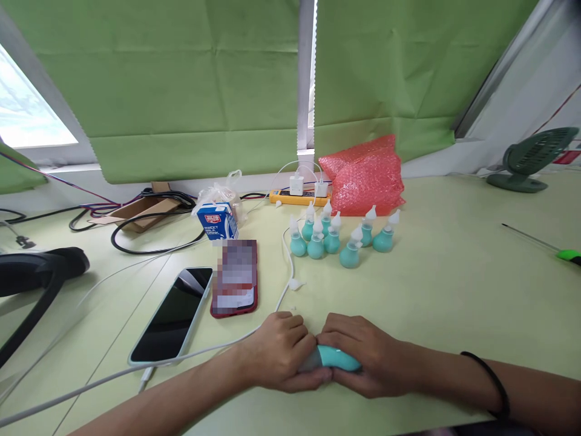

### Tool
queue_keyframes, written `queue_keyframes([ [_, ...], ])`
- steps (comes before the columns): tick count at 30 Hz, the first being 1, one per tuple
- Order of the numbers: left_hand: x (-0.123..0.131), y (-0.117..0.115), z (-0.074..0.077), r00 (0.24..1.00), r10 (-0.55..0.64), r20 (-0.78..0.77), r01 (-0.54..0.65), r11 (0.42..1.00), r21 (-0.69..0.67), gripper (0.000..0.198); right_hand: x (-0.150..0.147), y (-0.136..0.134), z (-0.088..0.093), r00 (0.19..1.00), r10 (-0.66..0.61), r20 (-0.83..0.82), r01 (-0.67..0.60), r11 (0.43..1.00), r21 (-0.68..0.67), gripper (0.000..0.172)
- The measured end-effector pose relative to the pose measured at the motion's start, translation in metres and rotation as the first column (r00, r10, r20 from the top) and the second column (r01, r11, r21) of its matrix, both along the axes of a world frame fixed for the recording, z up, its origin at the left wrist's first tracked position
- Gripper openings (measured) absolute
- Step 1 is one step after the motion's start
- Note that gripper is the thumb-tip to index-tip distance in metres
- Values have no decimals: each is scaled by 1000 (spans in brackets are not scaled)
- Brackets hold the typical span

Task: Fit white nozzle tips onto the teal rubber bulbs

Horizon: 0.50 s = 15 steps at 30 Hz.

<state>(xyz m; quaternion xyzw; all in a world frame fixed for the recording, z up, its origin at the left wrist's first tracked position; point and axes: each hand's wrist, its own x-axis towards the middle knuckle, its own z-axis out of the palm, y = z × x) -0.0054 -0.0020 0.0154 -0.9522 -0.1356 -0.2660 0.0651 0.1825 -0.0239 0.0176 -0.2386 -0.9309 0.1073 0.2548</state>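
Note:
Both my hands meet low at the table's front, closed on one teal rubber bulb (339, 358) that lies on its side. My left hand (276, 351) wraps its pale tip end; my right hand (363, 354) grips the teal body. A black band circles my right wrist. Beyond them, a cluster of several teal bulbs with white nozzles (338, 236) stands upright mid-table. One loose white nozzle (296, 283) lies by a white cable.
Left of my hands lie a dark-screened phone (175, 315) and a red-cased phone (235, 277). A blue milk carton (216, 221), cardboard tray and black cables sit behind. Red bubble wrap (365, 175), a yellow power strip (293, 197), a green fan (531, 160) and a green-handled screwdriver (567, 255) lie farther off.

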Motion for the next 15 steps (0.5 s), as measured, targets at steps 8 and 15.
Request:
queue_keyframes([
  [8,0,-6,6,985,-36,-170,2,980,-197,51,7,6,20,994,109,24,-94,930,-355,17],
  [15,-1,-6,8,978,-38,-204,-24,956,-293,50,8,16,18,992,21,-124,-99,739,-666,24],
])
